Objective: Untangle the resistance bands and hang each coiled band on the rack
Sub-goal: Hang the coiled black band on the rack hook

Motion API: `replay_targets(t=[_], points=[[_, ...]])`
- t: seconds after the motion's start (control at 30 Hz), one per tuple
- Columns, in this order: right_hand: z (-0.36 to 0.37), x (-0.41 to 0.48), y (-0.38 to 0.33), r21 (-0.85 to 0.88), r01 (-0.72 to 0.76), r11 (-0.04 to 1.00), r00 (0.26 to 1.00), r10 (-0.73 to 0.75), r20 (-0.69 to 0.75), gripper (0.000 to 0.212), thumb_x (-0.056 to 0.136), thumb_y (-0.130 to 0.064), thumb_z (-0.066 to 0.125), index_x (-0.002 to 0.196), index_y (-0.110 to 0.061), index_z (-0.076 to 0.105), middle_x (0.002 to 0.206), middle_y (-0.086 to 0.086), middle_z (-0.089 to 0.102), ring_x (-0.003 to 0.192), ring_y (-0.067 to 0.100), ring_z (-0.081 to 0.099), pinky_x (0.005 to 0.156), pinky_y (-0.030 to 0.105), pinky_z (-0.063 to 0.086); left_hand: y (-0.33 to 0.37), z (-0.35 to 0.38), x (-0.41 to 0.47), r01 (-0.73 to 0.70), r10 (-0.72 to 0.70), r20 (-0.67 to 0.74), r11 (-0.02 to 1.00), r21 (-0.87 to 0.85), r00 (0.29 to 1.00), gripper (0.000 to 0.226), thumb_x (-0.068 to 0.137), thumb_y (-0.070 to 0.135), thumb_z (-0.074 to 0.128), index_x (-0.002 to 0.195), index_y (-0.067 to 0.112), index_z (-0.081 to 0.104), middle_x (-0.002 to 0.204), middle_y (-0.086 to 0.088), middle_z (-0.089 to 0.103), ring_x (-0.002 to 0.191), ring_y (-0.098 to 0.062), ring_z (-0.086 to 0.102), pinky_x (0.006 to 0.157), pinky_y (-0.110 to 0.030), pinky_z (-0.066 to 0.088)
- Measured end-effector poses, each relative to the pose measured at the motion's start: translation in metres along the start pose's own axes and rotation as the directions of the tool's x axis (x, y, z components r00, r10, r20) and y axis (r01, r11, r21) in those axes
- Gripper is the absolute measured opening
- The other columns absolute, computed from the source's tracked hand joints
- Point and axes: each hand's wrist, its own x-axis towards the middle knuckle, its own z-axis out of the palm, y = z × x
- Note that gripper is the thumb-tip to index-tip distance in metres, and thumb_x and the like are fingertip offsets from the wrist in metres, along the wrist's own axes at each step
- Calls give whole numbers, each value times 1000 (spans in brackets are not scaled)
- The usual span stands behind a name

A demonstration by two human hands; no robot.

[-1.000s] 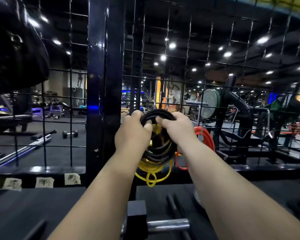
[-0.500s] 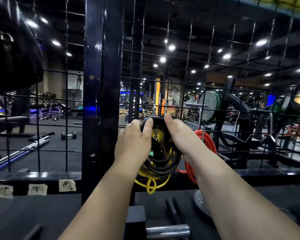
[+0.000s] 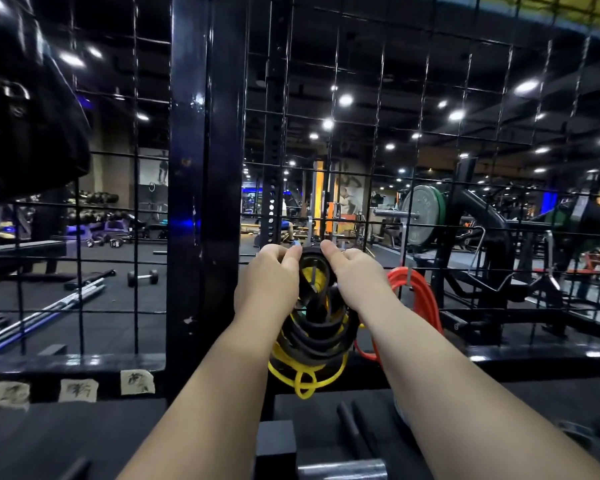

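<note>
A coiled black resistance band (image 3: 317,336) hangs in front of the black wire-grid rack (image 3: 378,174), its top loop at a hook. My left hand (image 3: 269,285) and my right hand (image 3: 354,277) both grip that top loop from either side, thumbs up. Behind the black coil a yellow band (image 3: 303,379) hangs on the rack, its loops showing below. To the right a coiled red band (image 3: 418,299) hangs on its own metal hook. A bit of teal shows behind the black coil.
A thick black upright post (image 3: 205,202) stands just left of my hands. Paper labels (image 3: 78,389) stick to the lower rail. A metal bar end (image 3: 340,471) and black handles lie on the shelf below. Behind the grid are dumbbells, barbells and a plate machine (image 3: 423,216).
My hands have shifted slightly higher on the black coil's top loop, thumbs more raised. The coil hangs longer and looser below my hands.
</note>
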Motion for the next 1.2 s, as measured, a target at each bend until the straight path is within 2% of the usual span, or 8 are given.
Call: replay_targets(t=[0.17, 0.27, 0.37, 0.53, 0.77, 0.9, 1.1, 1.2], points=[[12, -17, 4, 19, 51, 999, 994, -49, -99, 44, 97, -65, 26, 102, -29, 51, 100, -1, 55, 91, 19, 54, 74, 35, 39, -9, 14, -17, -14, -8, -109, 980, -199, 994, 27, 102, 42, 36, 99, 23, 55, 83, 3, 60, 77, -15, 57, 60, -30, 38], [16, -27, 6, 1, 80, 997, 988, -79, -133, 48, 101, -57, 27, 125, -27, 55, 112, 5, 45, 98, 22, 44, 82, 34, 35, -22, 23, -26, -46, -2, -192, 968, -245, 981, 34, 100, 38, 33, 104, 16, 59, 101, -4, 63, 102, -27, 57, 87, -43, 46], [16, -36, 15, -24, 147, 989, 975, -149, -165, 45, 104, -45, 29, 135, -24, 54, 126, 11, 51, 119, 28, 48, 95, 35, 36, -29, 29, -42, -4, -39, -181, 973, -229, 983, 42, 99, 39, 31, 130, 19, 51, 130, -2, 54, 129, -23, 40, 110, -37, 26], [21, -63, 38, -50, 223, 974, 937, -228, -265, 47, 103, -34, 38, 147, -16, 41, 135, 5, 42, 130, 19, 36, 97, 18, 21, -40, 33, -80, -10, -48, -202, 962, -274, 978, 57, 100, 43, 35, 152, 21, 25, 155, -1, 23, 142, -15, 13, 114, -35, 14], [31, -96, 66, 106, 297, 949, 904, -245, -350, 35, 100, -32, 48, 132, -18, 52, 118, -6, 42, 113, 17, 50, 102, 27, 35, -60, 48, -107, -35, -91, -307, 924, -382, 947, 47, 95, 30, 54, 136, 11, 39, 126, 2, 38, 119, -15, 34, 97, -22, 30], [27, -103, 85, 151, 234, 961, 931, -176, -321, 14, 100, -29, 48, 108, -21, 57, 108, -6, 50, 98, 12, 51, 91, 31, 42, -74, 69, -118, 95, -196, -165, 873, -478, 967, 24, 92, 44, 50, 103, 24, 44, 113, -5, 52, 108, -24, 50, 97, -43, 41], [11, -113, 140, 41, 23, 999, 971, -12, -238, 20, 100, -35, 44, 87, -26, 56, 99, -3, 58, 96, 16, 51, 79, 31, 35, -74, 115, -145, 309, -324, 59, 808, -501, 944, 24, 99, 28, 48, 78, 24, 37, 81, -3, 46, 79, -24, 46, 72, -30, 32], [-7, -120, 165, 50, -24, 998, 956, 38, -292, 33, 101, -34, 45, 79, -13, 57, 82, 0, 62, 87, 20, 55, 69, 35, 35, -60, 138, -154, 386, -335, 194, 832, -398, 922, 28, 100, 34, 46, 78, 19, 38, 73, 1, 43, 81, -26, 50, 72, -32, 35]])
